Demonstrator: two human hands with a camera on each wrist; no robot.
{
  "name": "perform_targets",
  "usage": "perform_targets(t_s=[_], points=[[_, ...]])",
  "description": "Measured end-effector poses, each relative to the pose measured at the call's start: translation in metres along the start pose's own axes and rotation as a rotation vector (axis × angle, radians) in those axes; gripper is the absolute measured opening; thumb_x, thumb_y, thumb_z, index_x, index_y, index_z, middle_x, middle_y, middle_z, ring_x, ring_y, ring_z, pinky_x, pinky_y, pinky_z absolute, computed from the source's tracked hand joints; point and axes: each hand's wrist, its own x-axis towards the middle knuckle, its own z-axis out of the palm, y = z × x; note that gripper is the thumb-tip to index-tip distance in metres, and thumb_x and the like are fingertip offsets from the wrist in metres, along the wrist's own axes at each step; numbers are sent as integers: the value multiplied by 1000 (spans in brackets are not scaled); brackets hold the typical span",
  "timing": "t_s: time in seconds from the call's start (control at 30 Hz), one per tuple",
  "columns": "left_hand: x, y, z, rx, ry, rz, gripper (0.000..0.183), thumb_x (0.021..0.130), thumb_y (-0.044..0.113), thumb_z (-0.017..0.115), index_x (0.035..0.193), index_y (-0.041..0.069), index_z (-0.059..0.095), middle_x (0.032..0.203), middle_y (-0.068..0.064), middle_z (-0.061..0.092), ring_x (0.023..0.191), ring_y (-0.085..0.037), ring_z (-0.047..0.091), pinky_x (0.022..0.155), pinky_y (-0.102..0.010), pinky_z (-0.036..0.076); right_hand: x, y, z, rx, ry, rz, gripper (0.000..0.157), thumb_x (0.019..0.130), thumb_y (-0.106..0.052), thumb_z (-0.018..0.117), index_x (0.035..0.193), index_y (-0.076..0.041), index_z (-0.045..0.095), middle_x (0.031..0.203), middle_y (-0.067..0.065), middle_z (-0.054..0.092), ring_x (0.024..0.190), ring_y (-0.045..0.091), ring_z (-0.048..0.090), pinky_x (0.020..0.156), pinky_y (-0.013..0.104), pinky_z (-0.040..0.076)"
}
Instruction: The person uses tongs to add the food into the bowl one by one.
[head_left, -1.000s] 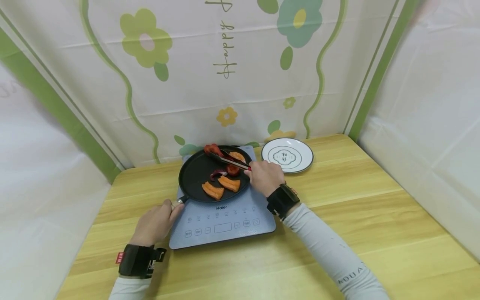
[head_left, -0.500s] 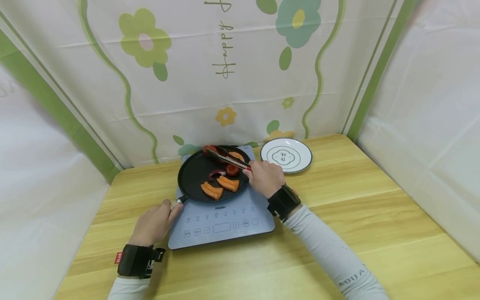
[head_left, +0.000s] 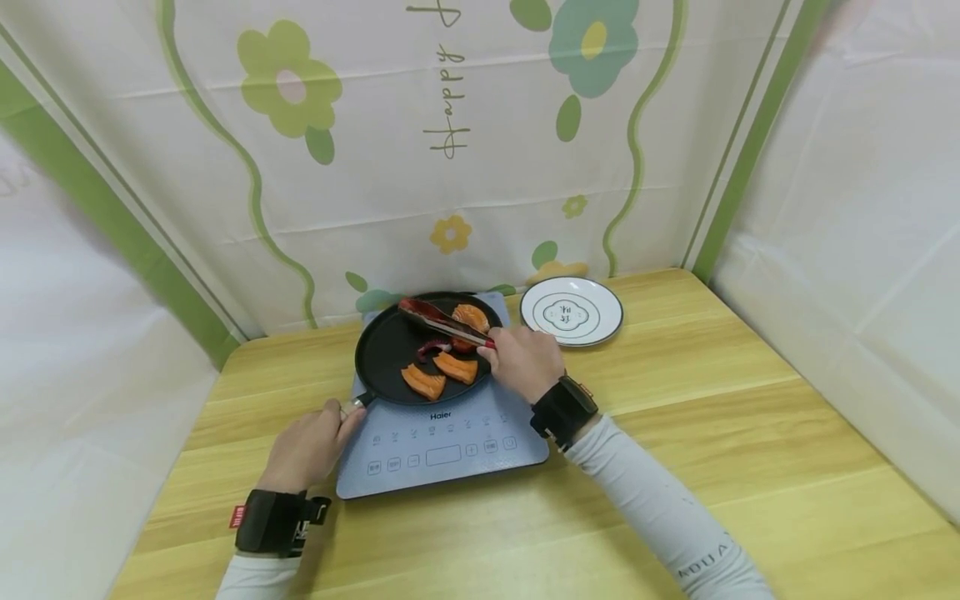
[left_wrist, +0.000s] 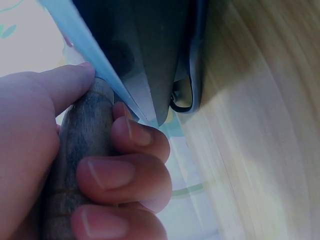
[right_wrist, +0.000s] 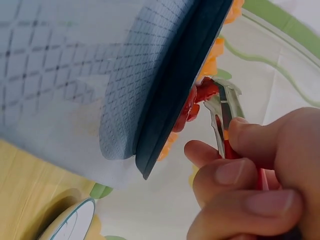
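Note:
My left hand [head_left: 307,446] grips the wooden handle [left_wrist: 87,130] of a black frying pan [head_left: 386,350], fingers curled round it. In my right hand [head_left: 525,360] are metal tongs [head_left: 448,325] with red grips, reaching across the pan. Their tips are at a dark red food piece [right_wrist: 206,89] near the pan's far side. Two orange slices [head_left: 423,382] lie at the near side, a purple curled tentacle piece [head_left: 431,347] beyond them. Another orange piece [head_left: 471,316] sits at the far right, with a red piece [head_left: 463,344] partly hidden under the tongs.
The pan stands on a pale blue induction cooker [head_left: 442,479] with a touch panel. A white plate [head_left: 536,312] lies right of it on the wooden table [head_left: 712,433]. A patterned cloth [head_left: 375,183] hangs close behind.
The tongs have swung a little nearer and lower over the pan, and the red piece at their tips has shifted slightly left. The far orange piece shows more fully. My left hand keeps its place.

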Motion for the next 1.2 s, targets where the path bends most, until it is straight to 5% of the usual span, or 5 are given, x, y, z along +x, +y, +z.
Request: perform_targets(t_s=[0.6, 1.2], points=[[0, 0, 1, 2, 9, 3, 50, 101, 53, 31, 90, 6, 45, 65, -4, 40, 53, -17, 41, 48, -32, 31, -6, -1, 6, 65, 17, -36, 30, 91, -46, 61, 78, -20, 53, 59, -4, 47, 49, 12, 44, 43, 31, 32], [-1, 1, 0, -6, 8, 3, 49, 102, 52, 32, 92, 6, 46, 64, -3, 40, 53, -17, 41, 47, -32, 31, -11, 6, -2, 93, -32, 26, 30, 92, -48, 58, 80, -22, 51, 61, -4, 48, 52, 13, 46, 45, 33, 33]])
